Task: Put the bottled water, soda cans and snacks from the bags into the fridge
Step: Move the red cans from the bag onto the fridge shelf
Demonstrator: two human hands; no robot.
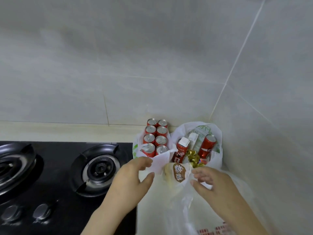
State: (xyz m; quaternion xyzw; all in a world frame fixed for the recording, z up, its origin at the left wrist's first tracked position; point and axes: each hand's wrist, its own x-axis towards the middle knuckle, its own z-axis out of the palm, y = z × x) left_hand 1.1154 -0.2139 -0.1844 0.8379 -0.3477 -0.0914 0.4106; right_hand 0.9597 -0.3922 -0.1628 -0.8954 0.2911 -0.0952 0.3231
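The mouth of the near bag is being held open on the bench, beside the hob. Its left rim is being pinched between thumb and forefinger of the left hand; its right rim is being pinched by the right hand. A snack is being bared just inside. Cans are standing in the rear bags. The rims are best kept wide and taut, so the snack can be lifted clear without the thin plastic being snagged.
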